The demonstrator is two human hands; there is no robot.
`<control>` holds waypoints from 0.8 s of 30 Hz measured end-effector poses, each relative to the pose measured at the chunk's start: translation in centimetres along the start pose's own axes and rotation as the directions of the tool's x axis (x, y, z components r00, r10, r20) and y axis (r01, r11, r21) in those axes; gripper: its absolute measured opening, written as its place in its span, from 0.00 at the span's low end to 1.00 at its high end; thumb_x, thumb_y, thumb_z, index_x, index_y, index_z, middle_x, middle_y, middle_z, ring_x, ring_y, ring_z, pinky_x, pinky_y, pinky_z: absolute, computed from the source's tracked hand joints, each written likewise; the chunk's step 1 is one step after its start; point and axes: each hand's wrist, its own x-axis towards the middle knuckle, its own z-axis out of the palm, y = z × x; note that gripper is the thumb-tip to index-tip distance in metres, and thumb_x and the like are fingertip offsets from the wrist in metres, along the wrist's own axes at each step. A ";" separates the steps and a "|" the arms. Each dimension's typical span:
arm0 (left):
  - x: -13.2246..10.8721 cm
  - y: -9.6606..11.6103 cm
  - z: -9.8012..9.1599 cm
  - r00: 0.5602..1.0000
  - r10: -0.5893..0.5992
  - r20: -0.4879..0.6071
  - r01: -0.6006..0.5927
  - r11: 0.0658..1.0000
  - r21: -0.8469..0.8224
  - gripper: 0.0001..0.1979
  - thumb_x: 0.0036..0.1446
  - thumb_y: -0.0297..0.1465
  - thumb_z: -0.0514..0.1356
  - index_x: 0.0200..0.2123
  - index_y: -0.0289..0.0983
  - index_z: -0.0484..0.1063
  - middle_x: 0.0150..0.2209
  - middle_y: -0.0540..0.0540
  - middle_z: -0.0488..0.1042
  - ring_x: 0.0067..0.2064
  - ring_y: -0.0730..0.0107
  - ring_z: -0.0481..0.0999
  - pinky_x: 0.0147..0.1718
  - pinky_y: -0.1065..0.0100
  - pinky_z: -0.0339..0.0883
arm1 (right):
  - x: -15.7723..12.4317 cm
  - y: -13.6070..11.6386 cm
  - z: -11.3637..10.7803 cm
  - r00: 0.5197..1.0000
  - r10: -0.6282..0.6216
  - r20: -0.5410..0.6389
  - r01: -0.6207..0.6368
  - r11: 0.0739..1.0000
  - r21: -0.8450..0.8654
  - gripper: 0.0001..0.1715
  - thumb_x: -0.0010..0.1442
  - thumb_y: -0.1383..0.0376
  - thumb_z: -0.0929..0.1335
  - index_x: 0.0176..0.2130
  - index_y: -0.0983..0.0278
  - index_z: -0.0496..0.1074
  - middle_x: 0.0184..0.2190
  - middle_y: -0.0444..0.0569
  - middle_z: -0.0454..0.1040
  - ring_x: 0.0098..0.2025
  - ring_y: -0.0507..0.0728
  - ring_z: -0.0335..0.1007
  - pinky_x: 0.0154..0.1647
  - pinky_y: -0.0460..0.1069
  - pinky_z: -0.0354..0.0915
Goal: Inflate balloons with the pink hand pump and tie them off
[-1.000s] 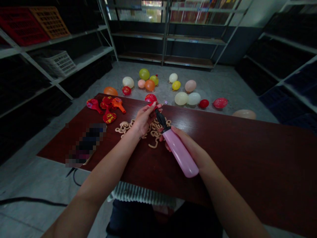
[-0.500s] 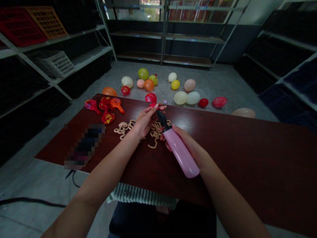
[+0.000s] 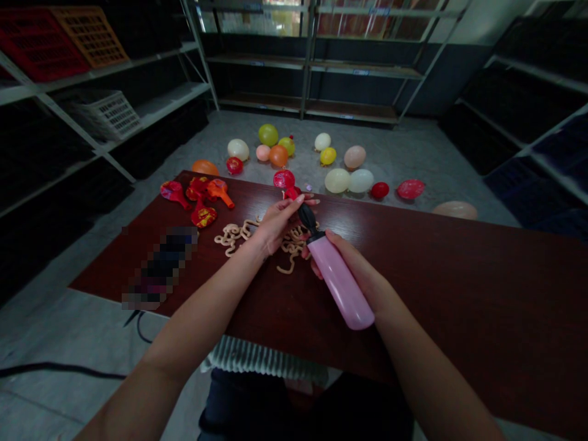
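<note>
My right hand (image 3: 351,266) grips a pink balloon pump (image 3: 340,283) with a black nozzle (image 3: 307,218) pointing away from me. My left hand (image 3: 278,222) pinches the neck of a small red balloon (image 3: 291,193) at the nozzle tip. Both hands hover over a dark red table (image 3: 459,275), above a heap of beige curled clips (image 3: 236,234).
Several flat red and orange balloons (image 3: 198,197) lie at the table's far left, beside a blurred-out dark object (image 3: 158,266). Many inflated balloons (image 3: 337,181) are scattered on the grey floor beyond. Metal shelves with crates (image 3: 103,113) line the walls.
Both hands and the pump have shifted slightly right and away. The red balloon neck now sits closer onto the nozzle tip.
</note>
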 end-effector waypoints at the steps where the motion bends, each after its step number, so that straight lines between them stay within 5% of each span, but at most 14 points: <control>1: 0.0 0.0 0.0 1.000 0.001 0.016 -0.001 1.000 0.004 0.15 0.58 0.40 0.71 0.43 0.35 0.82 0.46 0.41 0.82 0.37 0.69 0.79 0.39 0.70 0.70 | 0.0 0.0 0.0 1.000 0.002 0.000 -0.002 1.000 0.004 0.28 0.64 0.43 0.66 0.49 0.62 0.74 0.34 0.49 0.80 0.24 0.51 0.72 0.24 0.46 0.68; 13: -0.5 1.7 -0.3 0.989 -0.105 0.103 0.101 0.994 0.045 0.13 0.61 0.36 0.69 0.45 0.34 0.82 0.49 0.37 0.81 0.42 0.65 0.80 0.40 0.70 0.69 | 0.5 0.3 -0.6 1.000 -0.010 -0.013 0.008 0.994 -0.113 0.33 0.63 0.40 0.66 0.52 0.63 0.74 0.30 0.49 0.80 0.23 0.53 0.71 0.21 0.46 0.66; 19: -0.9 2.5 -0.3 0.964 -0.161 0.211 0.187 0.976 -0.110 0.11 0.67 0.33 0.64 0.48 0.34 0.80 0.51 0.38 0.80 0.49 0.61 0.80 0.48 0.65 0.70 | 0.1 0.0 -0.3 1.000 -0.006 -0.008 0.005 0.988 -0.152 0.31 0.64 0.41 0.65 0.48 0.63 0.76 0.26 0.49 0.78 0.23 0.52 0.71 0.22 0.46 0.66; 24: -1.3 3.3 0.4 0.946 -0.233 0.225 0.294 0.910 -0.293 0.18 0.72 0.40 0.56 0.47 0.32 0.79 0.43 0.40 0.82 0.46 0.60 0.81 0.46 0.62 0.72 | -0.2 -0.3 0.3 1.000 -0.020 0.015 0.022 0.989 -0.145 0.32 0.60 0.41 0.69 0.47 0.64 0.76 0.36 0.52 0.81 0.24 0.51 0.71 0.22 0.45 0.67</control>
